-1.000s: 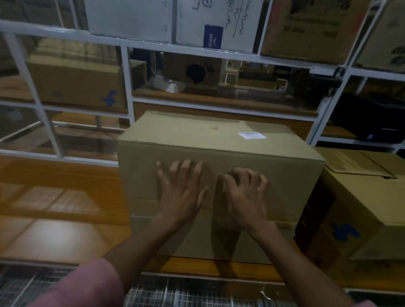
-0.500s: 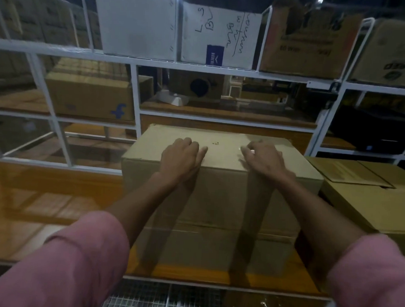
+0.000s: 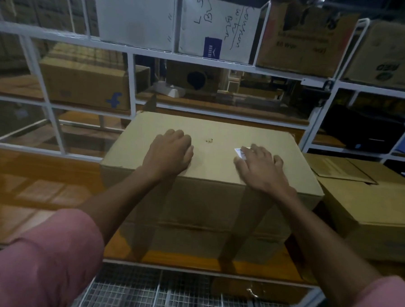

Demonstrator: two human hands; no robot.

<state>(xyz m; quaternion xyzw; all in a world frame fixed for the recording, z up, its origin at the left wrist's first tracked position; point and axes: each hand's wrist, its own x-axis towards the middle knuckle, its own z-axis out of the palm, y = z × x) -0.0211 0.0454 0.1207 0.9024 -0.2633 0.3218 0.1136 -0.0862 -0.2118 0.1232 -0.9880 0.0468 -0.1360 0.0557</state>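
Note:
A large closed cardboard box [image 3: 208, 200] stands on an orange wooden shelf board [image 3: 38, 187] right in front of me. My left hand [image 3: 168, 154] rests flat on the box's top near its front edge, left of centre. My right hand [image 3: 259, 168] lies flat on the top too, right of centre, fingers spread. Its fingertips cover part of a small white label [image 3: 238, 152]. Both palms press on the lid and neither hand grips anything.
Another brown box [image 3: 370, 204] with an open flap sits close on the right. White metal rack bars [image 3: 132, 84] frame shelves behind, holding more cartons, one with a blue mark [image 3: 88, 84]. White boxes [image 3: 217, 25] stand on the upper shelf. A wire mesh [image 3: 166, 294] lies below.
Both hands moved from the box's front face up onto its top, then slid slightly farther back and apart. The camera came closer and higher over the box.

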